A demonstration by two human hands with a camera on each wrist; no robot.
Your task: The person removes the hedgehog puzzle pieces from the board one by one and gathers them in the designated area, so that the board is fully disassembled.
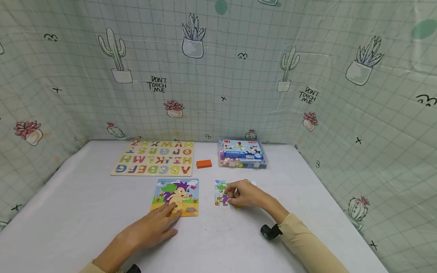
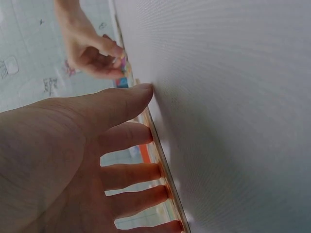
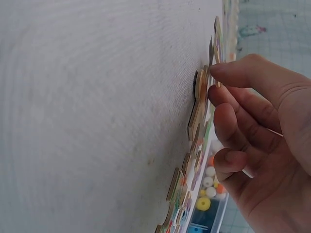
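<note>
A square picture puzzle with a purple-spined hedgehog lies flat on the white table. My left hand rests its fingertips on the puzzle's lower edge; the fingers are fairly straight and spread, as the left wrist view shows. To the right, my right hand pinches a thin wooden puzzle piece between thumb and forefinger. The other fingers curl loosely beneath. Loose puzzle pieces with green and blue print lie by that hand, partly hidden under it. More pieces lie scattered along the table in the right wrist view.
Behind the puzzle lies a wooden alphabet board. An orange block sits to its right, then a clear plastic box of coloured beads. A patterned cloth hangs behind the table and along its sides.
</note>
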